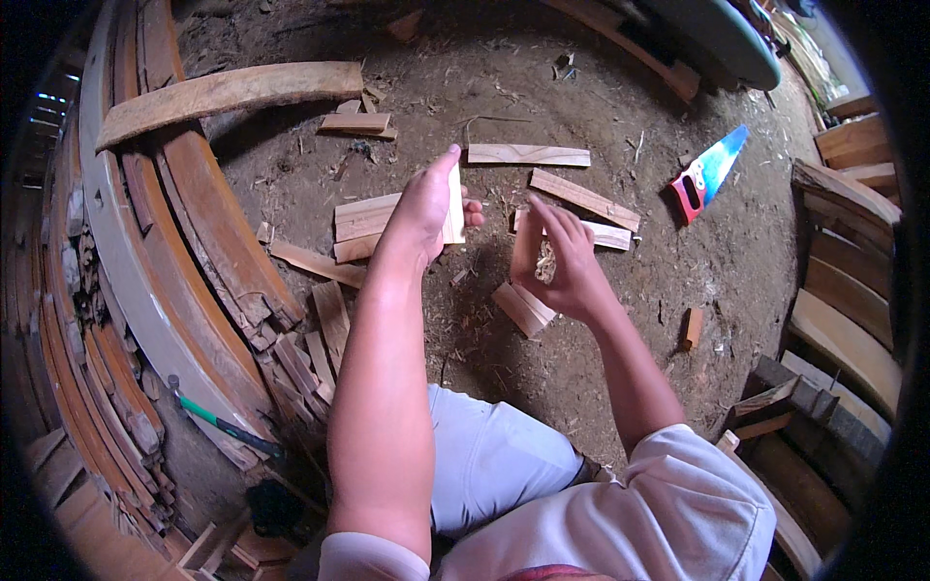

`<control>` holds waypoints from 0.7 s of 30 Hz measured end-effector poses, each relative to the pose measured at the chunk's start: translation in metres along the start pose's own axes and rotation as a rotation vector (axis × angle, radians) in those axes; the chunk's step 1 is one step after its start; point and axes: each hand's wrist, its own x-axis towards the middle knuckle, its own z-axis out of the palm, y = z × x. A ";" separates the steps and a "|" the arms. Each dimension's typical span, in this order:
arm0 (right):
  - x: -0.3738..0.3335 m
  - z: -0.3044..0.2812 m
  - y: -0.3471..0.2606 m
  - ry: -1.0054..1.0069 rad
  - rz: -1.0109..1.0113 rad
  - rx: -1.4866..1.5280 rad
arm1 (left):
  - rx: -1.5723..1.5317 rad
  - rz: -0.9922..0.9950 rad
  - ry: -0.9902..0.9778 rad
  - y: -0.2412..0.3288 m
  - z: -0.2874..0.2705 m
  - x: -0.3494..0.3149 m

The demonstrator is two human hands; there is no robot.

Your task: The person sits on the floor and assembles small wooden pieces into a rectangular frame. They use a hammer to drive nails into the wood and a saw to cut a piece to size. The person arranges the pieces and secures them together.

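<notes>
In my left hand is a short pale wood strip, held on edge between palm and fingers, the fingertips showing past its right side. My right hand is bent round a small brownish wood piece, mostly covered by the fingers; pale shavings show beside it. Below that hand a short wood block lies on the ground. Cut boards lie just left of my left hand. A long strip and a slanted strip lie beyond my hands.
A handsaw with a red handle and blue blade lies on the dirt at right. Long planks are stacked at left, with a curved board across them. A green-handled hammer rests near them. Stacked timber lines the right side.
</notes>
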 end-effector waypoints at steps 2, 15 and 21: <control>-0.016 0.009 0.018 -0.104 0.117 -0.156 | -0.020 0.097 -0.066 -0.005 0.008 0.002; 0.067 -0.008 -0.039 0.017 -0.249 0.242 | 0.461 0.278 -0.033 -0.014 0.004 0.010; 0.078 0.017 0.022 -0.227 -0.136 -0.151 | 0.969 0.445 0.576 -0.012 -0.047 0.043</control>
